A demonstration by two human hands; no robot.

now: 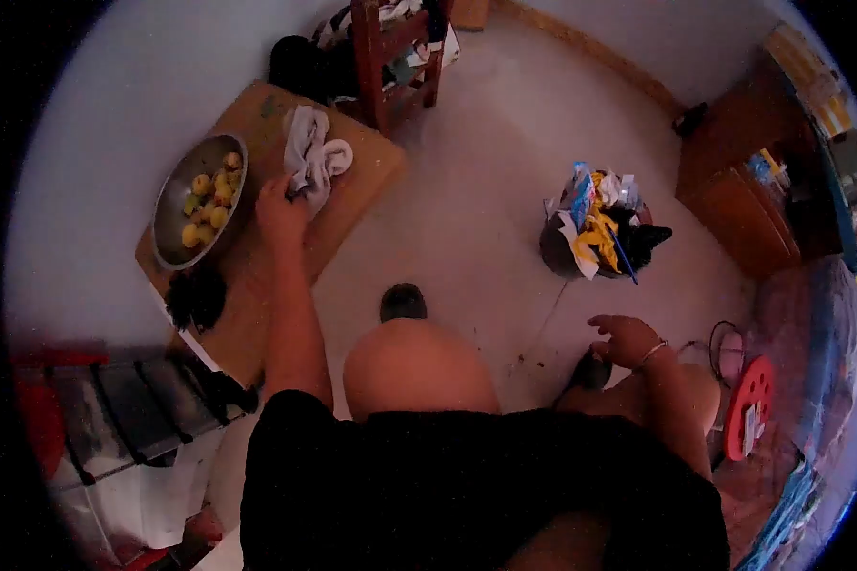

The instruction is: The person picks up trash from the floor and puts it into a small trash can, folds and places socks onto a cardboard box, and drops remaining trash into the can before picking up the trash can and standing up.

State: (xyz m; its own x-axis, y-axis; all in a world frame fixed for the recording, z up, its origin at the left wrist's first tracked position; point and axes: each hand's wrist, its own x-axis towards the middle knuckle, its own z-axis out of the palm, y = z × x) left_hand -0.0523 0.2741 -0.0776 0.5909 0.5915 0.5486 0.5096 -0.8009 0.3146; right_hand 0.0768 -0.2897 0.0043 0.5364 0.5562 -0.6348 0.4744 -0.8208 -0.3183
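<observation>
My left hand (283, 207) reaches over the low wooden board or table at the left. Its curled fingers are at the lower edge of a crumpled grey cloth (307, 157), possibly a sock, and appear to pinch it. A paler rolled end of cloth (337, 156) lies against its right side. Left of this hand is a metal bowl (165, 233) holding several round yellow fruits (202, 184). My right hand (627, 341) hangs above my right knee with fingers apart and nothing in it.
A full waste bin (560, 249) with wrappers stands on the floor ahead. A dark red wooden chair (369, 67) is beyond the low table (367, 181). A brown cabinet (738, 214) is at right, a red round stool (747, 404) near my right side. Black cloth (197, 297) lies below the bowl.
</observation>
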